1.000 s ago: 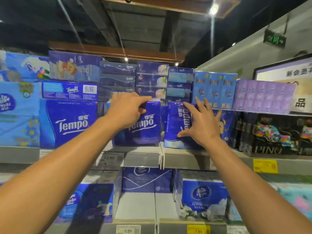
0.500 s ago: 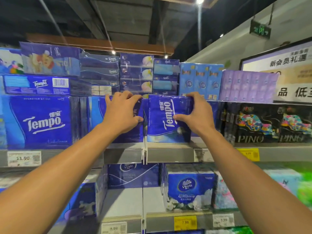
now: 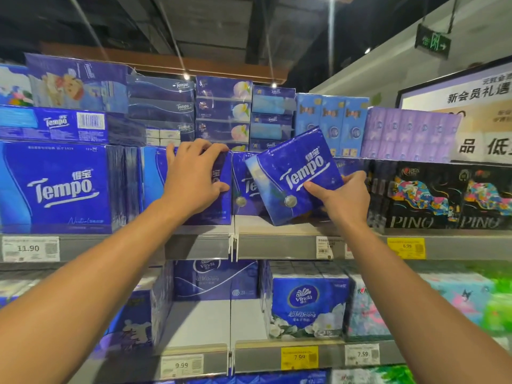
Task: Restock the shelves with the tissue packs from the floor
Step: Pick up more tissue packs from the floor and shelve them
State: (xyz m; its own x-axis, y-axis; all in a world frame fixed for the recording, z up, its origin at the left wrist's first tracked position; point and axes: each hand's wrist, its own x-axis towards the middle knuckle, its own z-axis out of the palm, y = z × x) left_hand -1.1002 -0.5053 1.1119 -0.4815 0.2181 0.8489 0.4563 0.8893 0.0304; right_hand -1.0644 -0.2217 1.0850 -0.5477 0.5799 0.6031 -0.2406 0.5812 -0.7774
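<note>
Both my arms reach up and forward to the upper shelf [image 3: 277, 246]. My left hand [image 3: 191, 184] lies over the top front corner of a blue Tempo pack [image 3: 221, 189] standing on that shelf, fingers curled over its upper edge and thumb pressed against its front face, so it grips the pack. My right hand [image 3: 343, 200] pinches the lower right corner of a second Tempo pack [image 3: 293, 173], thumb on the front, fingers curled behind. This pack is tilted, its top leaning to the right, its lower corner just above the shelf edge, in front of another Tempo pack [image 3: 246, 189] that stands upright behind it.

The packs are soft squares wrapped in glossy plastic film that catches the ceiling lights; the one I hold shows wrinkles and a round silver seal low on its face. "Tempo" runs across it in white letters with a white swoosh beneath and Chinese characters above.

To the left stands a large Tempo block [image 3: 55, 189], its price tag [image 3: 29, 248] reading 11.90. To the right are black packs marked PINO [image 3: 432, 198] with bright patterns, above a yellow tag [image 3: 406, 247] reading 6.98. On the lower shelf sits a Vinda pack [image 3: 307, 306] with white flowers, and tags reading 9.99, 7.99 and 7.59.
</note>
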